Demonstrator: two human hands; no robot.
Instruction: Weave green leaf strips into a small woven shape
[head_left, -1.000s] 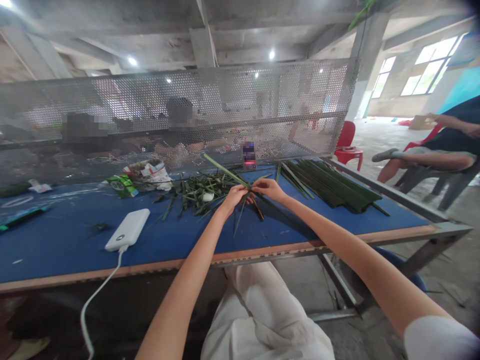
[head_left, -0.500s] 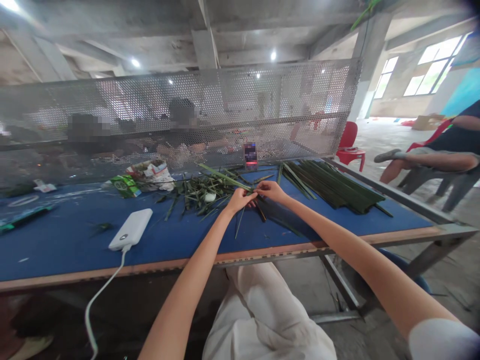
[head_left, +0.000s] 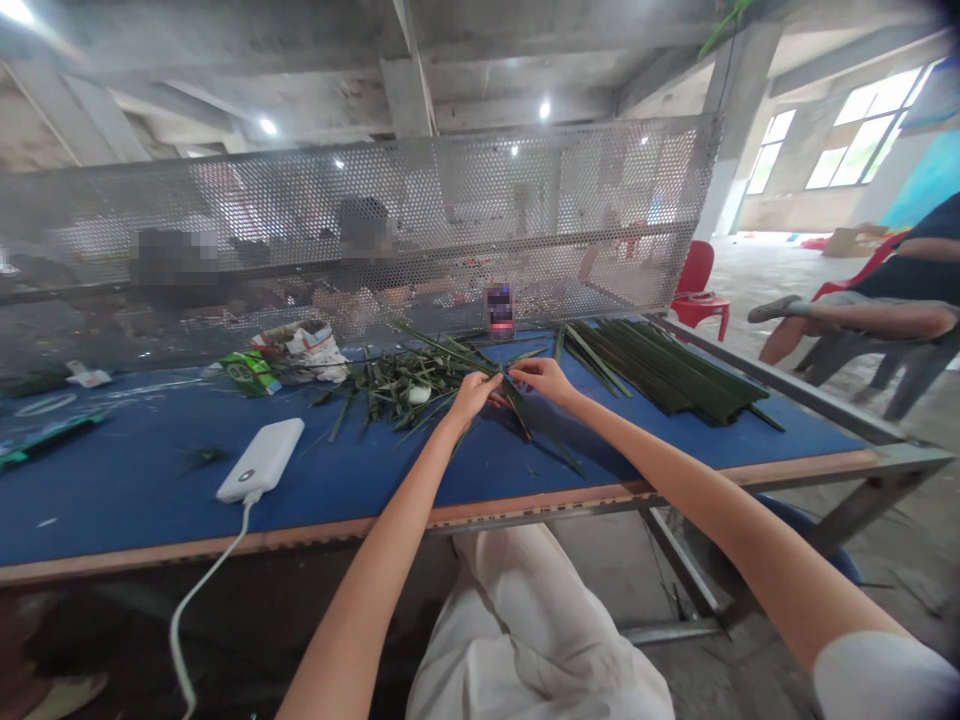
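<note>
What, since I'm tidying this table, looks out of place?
The white power bank lies apart from the leaf work, its cable trailing over the table's edge, and a crumpled wrapper lies behind loose leaf strips, untidy beside the neat stack.

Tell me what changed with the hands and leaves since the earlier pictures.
The long leaf blade that stood up past the hands has dropped low over the leaf pile. The dark leaf strip trailing from the right hand has swung towards the person. That hand and the left hand keep their grip; nothing was let go. The stacked leaf strips and white power bank stayed put.
</note>
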